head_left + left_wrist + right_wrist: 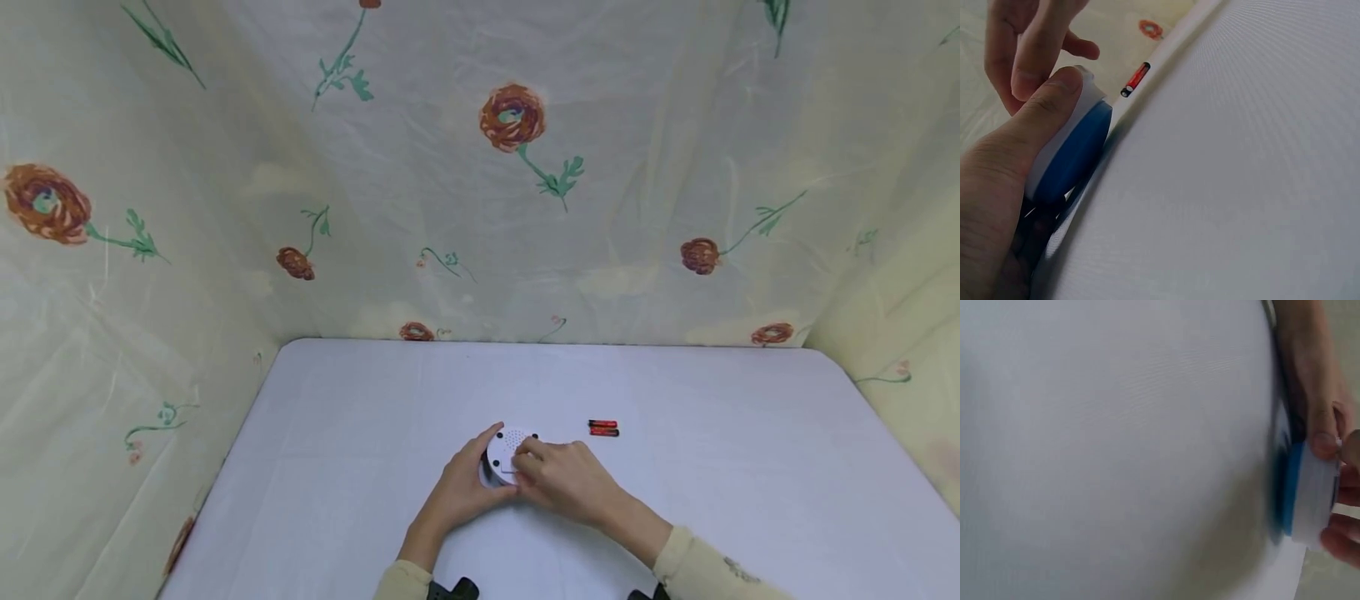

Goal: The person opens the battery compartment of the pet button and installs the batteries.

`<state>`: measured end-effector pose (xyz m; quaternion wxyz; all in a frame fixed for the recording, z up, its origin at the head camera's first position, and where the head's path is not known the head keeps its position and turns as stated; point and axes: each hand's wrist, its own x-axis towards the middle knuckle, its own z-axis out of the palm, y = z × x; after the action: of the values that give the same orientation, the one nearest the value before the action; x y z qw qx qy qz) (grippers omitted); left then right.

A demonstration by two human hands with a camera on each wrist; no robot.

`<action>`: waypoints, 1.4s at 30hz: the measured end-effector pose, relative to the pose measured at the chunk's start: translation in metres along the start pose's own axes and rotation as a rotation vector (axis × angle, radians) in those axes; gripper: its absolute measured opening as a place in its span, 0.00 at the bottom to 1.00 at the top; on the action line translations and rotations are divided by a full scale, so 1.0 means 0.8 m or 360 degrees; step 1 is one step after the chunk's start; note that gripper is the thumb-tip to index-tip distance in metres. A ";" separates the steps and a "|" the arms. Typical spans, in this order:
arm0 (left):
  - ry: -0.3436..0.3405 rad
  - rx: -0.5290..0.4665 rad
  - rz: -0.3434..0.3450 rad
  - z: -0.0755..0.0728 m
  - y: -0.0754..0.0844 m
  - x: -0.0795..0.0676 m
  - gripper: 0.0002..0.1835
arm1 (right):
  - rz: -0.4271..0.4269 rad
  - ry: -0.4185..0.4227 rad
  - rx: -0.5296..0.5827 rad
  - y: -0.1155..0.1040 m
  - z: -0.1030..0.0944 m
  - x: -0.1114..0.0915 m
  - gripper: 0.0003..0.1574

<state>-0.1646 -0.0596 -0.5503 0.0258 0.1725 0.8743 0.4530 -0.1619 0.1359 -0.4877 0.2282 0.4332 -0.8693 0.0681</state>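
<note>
A small round device (507, 447), white on the upturned face and blue underneath, is held just over the table. Speaker holes, dark round feet and a thin line like a battery cover's edge mark its white face. My left hand (467, 487) grips the rim, with the thumb on the near side and fingers round the far left. My right hand (562, 479) has its fingers and thumb bent against the white face, near that line; its fingertips partly hide the spot. In the left wrist view the blue side (1079, 150) faces the table.
Two red-and-black batteries (603, 428) lie side by side on the white table (360, 417), right of and beyond the device. Flower-printed curtain cloth (600, 275) hangs behind the table and on both sides.
</note>
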 end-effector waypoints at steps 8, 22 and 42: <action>-0.0008 0.0006 -0.0054 0.000 -0.001 0.001 0.55 | 0.0166 -0.0157 0.0220 0.005 -0.010 0.005 0.13; 0.0047 0.0033 -0.0092 0.001 0.003 0.002 0.55 | 0.0006 0.0033 0.0031 -0.004 0.009 -0.007 0.07; 0.0054 0.0004 -0.0123 0.001 0.009 0.004 0.55 | 0.0185 0.0131 -0.0091 -0.013 0.003 -0.008 0.29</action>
<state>-0.1653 -0.0541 -0.5449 0.0285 0.1309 0.8811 0.4535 -0.1509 0.1333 -0.4939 0.2718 0.3722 -0.8844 0.0742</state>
